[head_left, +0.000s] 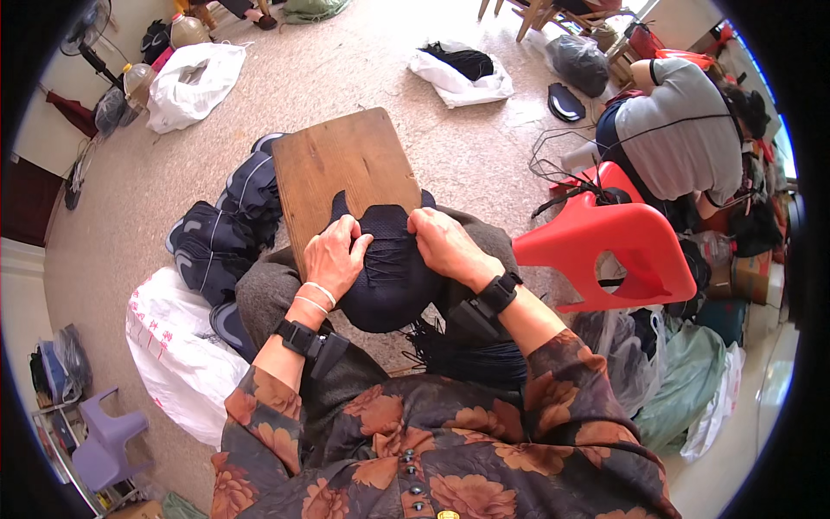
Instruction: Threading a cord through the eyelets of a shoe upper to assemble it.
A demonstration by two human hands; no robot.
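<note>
A dark navy shoe upper [389, 298] with laces criss-crossed over its tongue lies across my lap, toe toward me, at the near end of a wooden board [346, 156]. My left hand [335, 258] is closed on the upper's left lacing edge, thumb and forefinger pinched together. On the opposite edge my right hand [450, 246] is closed too, its fingers bent by the top of the lacing. Whether either one pinches a lace end is too small to tell. Below the upper hangs a bundle of dark laces [475, 356].
Stacked dark shoe uppers [212, 251] lie left of my knees beside a white sack [177, 346]. To the right stands a red plastic chair [605, 251]; beyond it a person in grey [674, 125] bends over. An open white bag [462, 73] of dark cords rests on the floor ahead.
</note>
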